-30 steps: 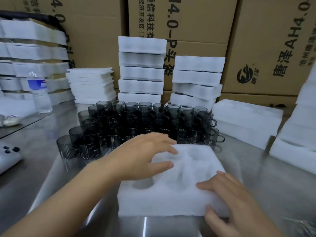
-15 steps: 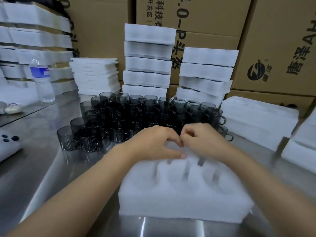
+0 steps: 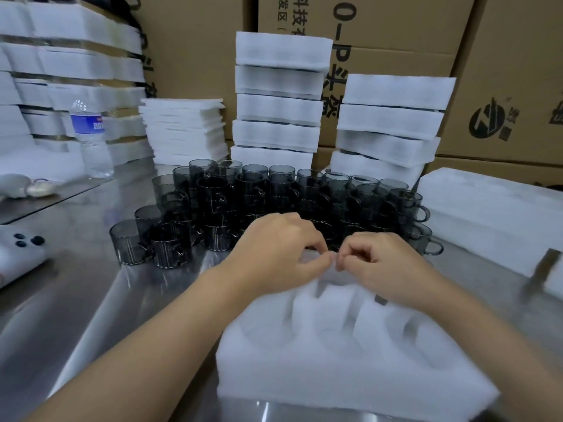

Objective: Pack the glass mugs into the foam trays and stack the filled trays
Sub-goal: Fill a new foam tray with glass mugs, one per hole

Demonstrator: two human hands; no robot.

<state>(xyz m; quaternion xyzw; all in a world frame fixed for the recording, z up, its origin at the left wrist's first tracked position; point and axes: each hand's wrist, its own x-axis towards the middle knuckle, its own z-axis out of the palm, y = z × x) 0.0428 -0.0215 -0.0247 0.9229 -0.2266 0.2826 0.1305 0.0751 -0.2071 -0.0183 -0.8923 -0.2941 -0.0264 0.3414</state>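
Left hand (image 3: pixel 274 254) and right hand (image 3: pixel 387 264) side by side, fingers curled, tips pinching foam tray (image 3: pixel 350 379) at its 12 o'clock edge, glass mugs (image 3: pixel 274 196) clustered just beyond

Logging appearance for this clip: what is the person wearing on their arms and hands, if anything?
Nothing shows. The left hand and right hand are bare, with no gloves, rings or visible markings. Both forearms are uncovered down to the frame edge: no sleeves, watch or wristband in view.
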